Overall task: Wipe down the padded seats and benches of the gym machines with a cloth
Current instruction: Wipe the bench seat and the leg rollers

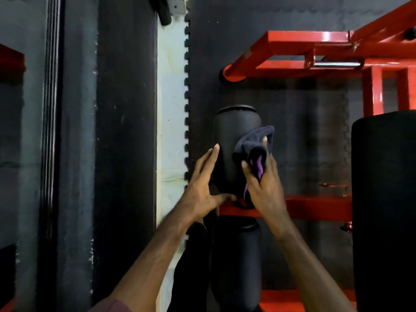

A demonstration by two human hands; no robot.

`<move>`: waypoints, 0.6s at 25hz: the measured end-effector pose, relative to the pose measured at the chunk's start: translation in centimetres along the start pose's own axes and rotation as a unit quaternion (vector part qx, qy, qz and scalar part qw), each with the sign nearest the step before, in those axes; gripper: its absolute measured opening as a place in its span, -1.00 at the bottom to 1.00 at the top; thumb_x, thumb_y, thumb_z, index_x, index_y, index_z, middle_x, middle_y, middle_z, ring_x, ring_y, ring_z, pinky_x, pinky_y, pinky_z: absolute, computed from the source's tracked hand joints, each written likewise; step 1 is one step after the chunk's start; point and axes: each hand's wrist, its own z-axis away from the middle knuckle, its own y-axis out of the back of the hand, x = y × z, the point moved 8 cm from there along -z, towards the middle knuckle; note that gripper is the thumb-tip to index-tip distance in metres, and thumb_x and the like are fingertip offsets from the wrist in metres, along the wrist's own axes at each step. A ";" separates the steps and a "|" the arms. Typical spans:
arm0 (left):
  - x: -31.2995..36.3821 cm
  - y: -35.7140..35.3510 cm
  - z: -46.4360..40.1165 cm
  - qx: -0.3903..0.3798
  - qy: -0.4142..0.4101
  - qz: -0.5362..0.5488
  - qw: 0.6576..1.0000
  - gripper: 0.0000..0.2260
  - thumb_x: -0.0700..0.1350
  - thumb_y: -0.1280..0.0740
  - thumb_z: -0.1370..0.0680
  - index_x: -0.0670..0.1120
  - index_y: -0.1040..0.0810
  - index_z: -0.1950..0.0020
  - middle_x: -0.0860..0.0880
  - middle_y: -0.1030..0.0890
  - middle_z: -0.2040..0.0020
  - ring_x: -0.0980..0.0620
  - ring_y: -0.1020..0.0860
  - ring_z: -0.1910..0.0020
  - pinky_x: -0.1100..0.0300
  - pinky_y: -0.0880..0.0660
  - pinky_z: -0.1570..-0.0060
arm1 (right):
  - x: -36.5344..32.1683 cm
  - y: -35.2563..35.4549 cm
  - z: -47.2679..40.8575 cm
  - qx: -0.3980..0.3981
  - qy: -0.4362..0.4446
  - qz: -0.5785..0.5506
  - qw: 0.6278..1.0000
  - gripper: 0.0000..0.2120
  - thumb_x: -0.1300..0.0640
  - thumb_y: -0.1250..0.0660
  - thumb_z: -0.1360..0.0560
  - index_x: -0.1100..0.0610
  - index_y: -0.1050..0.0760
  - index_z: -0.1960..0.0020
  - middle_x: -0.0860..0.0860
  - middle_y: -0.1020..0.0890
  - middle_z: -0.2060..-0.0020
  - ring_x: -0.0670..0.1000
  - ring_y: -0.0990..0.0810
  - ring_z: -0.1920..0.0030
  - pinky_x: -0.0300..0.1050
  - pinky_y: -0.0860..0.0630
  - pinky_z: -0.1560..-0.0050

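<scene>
roller pad [234, 140]: matte black, as are the second roller pad [238, 262] below it and the large pad [385, 199] at the right edge. cloth [254, 145]: dark navy to black outside with a purple inner fold; machine frame [315, 208]: glossy red with a small silver pin [335, 63] on its upper bar. floor mat [292, 122]: black with a faint grid texture and a toothed interlocking edge, set against a pale whitish-green strip [171, 113]; sleeve [112, 307] at the bottom edge: dull maroon.
</scene>
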 end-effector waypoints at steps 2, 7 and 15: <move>0.1 0.9 -0.1 0.041 -0.025 0.014 0.999 0.03 -0.05 -0.69 -0.39 0.21 -0.14 -0.70 0.08 -0.23 -0.60 0.03 -0.24 -0.62 -0.10 -0.34 -0.57 | -0.2 0.1 -4.0 0.023 -0.028 0.013 0.999 -0.23 -0.40 -0.20 -0.55 -0.15 -0.14 -0.67 0.01 -0.32 -0.60 0.04 -0.34 -0.57 0.14 -0.40 -0.49; 1.3 0.8 0.4 0.128 -0.054 0.015 0.990 0.04 0.02 -0.73 -0.31 0.02 -0.26 -0.68 0.04 -0.33 -0.55 0.05 -0.33 -0.58 0.05 -0.37 -0.54 | -1.2 0.1 -5.5 0.033 -0.027 0.027 0.999 -0.29 -0.40 -0.18 -0.61 -0.18 -0.13 -0.67 -0.03 -0.26 -0.63 0.07 -0.33 -0.59 0.19 -0.41 -0.48; 2.3 -0.2 -1.6 0.108 0.006 -0.082 0.991 0.24 0.35 -0.64 -0.26 0.12 0.03 -0.73 0.05 -0.01 -0.72 0.08 -0.15 -0.65 0.06 -0.31 -0.56 | -2.0 -0.5 -4.7 0.019 -0.018 0.082 0.996 -0.27 -0.30 -0.22 -0.65 -0.31 0.12 -0.68 0.02 -0.12 -0.69 0.20 -0.33 -0.58 0.29 -0.50 -0.36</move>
